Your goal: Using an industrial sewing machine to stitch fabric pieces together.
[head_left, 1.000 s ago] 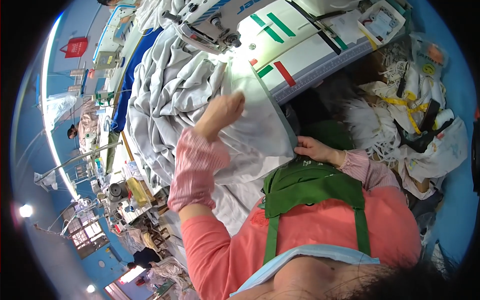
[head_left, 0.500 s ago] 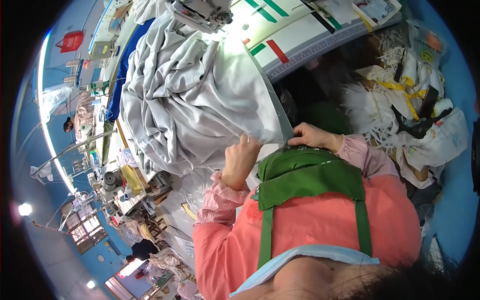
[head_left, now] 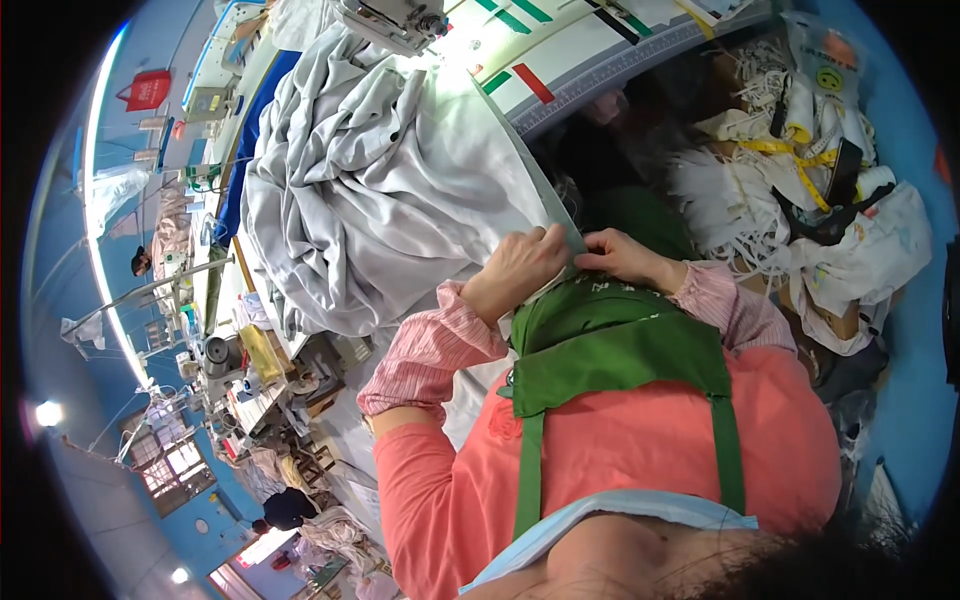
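Brings left hand beside right hand, pinching edge of grey cloth with both grips; leaves cloth heaped on tabletop by sewing machine, apparently part-sewn, finished length indiscernible.

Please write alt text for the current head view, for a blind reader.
A left hand and right hand, close together, hold the edge of pale grey fabric, which lies in folds up to a sewing machine; a green apron shows below.
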`<move>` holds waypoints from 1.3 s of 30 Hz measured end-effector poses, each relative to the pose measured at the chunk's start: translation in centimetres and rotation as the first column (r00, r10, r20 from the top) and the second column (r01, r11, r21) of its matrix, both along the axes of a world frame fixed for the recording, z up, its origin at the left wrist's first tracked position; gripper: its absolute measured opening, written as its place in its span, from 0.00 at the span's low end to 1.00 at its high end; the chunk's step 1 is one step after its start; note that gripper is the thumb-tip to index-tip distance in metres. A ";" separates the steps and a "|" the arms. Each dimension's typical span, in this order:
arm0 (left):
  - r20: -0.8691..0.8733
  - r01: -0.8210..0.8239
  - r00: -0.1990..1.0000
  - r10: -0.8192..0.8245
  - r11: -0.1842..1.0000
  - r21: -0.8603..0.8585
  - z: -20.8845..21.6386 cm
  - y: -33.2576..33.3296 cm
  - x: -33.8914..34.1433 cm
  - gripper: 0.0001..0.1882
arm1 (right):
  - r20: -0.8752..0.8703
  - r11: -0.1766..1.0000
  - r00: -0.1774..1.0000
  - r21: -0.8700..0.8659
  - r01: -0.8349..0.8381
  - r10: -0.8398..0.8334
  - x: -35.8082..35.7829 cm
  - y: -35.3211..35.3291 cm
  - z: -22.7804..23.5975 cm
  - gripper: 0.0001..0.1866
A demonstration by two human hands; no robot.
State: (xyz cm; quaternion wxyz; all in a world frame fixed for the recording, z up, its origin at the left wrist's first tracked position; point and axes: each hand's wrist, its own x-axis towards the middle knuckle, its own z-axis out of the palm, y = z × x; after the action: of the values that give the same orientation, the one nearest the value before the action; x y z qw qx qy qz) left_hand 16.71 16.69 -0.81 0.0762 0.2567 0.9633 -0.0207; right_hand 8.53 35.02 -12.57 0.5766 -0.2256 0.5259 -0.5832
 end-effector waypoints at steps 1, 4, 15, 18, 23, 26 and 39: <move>-0.001 0.004 1.000 -0.004 1.000 -0.004 0.0 0.1 -0.2 0.08 | -0.001 1.000 1.000 -0.004 0.004 -0.004 0.0 0.0 -0.2 0.11; 0.075 0.005 0.997 -0.003 1.000 -0.029 0.0 0.2 -0.4 0.07 | -0.182 0.997 0.982 -0.069 0.042 -0.054 0.1 0.0 -0.6 0.11; 0.147 -0.048 0.989 -0.001 0.943 0.329 1.9 1.2 -3.0 0.03 | -0.438 0.961 0.889 -0.278 0.008 -0.134 -0.6 0.5 1.2 0.07; 0.171 0.002 0.983 -0.070 0.929 0.370 1.1 0.8 -3.6 0.03 | -0.473 0.953 0.870 -0.303 -0.016 -0.135 -0.5 0.6 0.9 0.10; 0.122 0.055 0.987 -0.104 0.933 0.356 2.0 0.6 -3.6 0.03 | -0.890 0.915 0.231 -0.403 0.005 -0.393 -5.3 -0.6 5.4 0.10; 0.078 0.101 0.987 -0.141 0.920 0.378 2.5 0.7 -3.7 0.04 | -0.839 0.825 0.034 -0.541 -0.164 -0.544 -7.1 -2.7 8.4 0.09; -0.424 -0.385 0.740 0.523 0.845 0.371 -1.1 -14.7 -11.8 0.14 | -0.889 0.878 0.125 -0.455 -0.147 -0.440 -8.1 -5.8 4.7 0.08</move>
State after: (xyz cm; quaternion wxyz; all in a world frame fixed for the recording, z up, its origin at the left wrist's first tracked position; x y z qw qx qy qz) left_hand 4.94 2.02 -1.89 -0.2125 0.0050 0.9754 0.0576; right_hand 0.42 29.20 -7.87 -0.0414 -0.6181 0.6452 -0.4471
